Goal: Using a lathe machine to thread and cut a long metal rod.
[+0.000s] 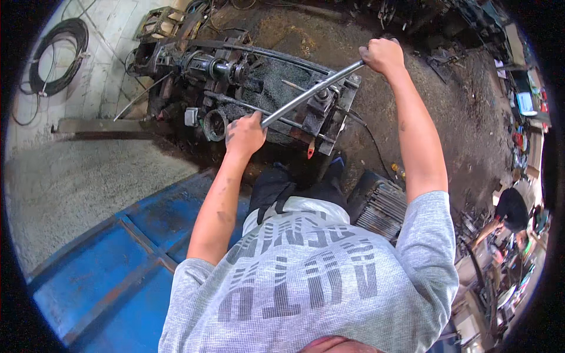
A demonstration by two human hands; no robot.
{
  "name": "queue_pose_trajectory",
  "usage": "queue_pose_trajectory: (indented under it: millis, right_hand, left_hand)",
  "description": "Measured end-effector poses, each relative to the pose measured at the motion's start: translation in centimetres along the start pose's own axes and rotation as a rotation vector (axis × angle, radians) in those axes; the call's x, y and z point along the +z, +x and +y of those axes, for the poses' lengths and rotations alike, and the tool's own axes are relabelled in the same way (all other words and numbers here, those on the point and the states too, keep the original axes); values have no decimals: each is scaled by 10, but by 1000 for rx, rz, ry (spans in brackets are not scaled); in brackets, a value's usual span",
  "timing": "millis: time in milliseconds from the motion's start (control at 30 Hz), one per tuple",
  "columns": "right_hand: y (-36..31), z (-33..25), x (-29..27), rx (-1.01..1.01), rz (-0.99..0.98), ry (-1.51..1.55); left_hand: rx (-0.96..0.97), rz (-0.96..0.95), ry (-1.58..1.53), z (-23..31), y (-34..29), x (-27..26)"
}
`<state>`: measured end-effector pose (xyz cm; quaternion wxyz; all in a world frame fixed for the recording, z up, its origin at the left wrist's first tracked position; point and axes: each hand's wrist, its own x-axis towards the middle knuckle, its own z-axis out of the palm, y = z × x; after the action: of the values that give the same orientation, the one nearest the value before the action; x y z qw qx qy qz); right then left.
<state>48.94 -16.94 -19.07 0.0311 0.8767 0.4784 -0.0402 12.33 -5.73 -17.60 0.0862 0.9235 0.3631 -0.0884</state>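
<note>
Shirt (306, 265) below, right hand (384, 55) grips bar (312, 95) past machine edge (343, 117), over brown floor (453, 117).

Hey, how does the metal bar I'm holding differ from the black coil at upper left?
The metal bar is straight and silvery; the black coil is looped and dark. Your left hand and right hand grip the metal bar, while the black coil lies unheld against a pale surface. Both show in the upper half.

Left hand (245, 135), right hand (382, 55) — gripping bar (313, 93), machine (238, 73) below
</note>
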Motion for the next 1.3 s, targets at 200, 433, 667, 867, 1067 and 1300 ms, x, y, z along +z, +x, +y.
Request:
queue_pose_trajectory:
  millis: [200, 433, 667, 867, 1067, 1300]
  right_hand:
    - [-44, -16, -2, 276, -43, 36]
    - [-91, -39, 6, 484, -54, 35]
    - [-104, -65, 13, 569, -48, 3]
    - [-108, -64, 14, 605, -124, -2]
    - [-105, -60, 9, 497, -81, 48]
    - [-131, -15, 8, 368, -7, 141]
  left_hand:
    - [261, 31, 46, -39, 44, -2]
    - [649, 86, 255, -68, 110, -1]
    - [868, 238, 212, -80, 157, 1]
    - [871, 219, 131, -72, 154, -3]
    - [663, 174, 171, -66, 150, -4]
    - [203, 87, 91, -41, 119, -13]
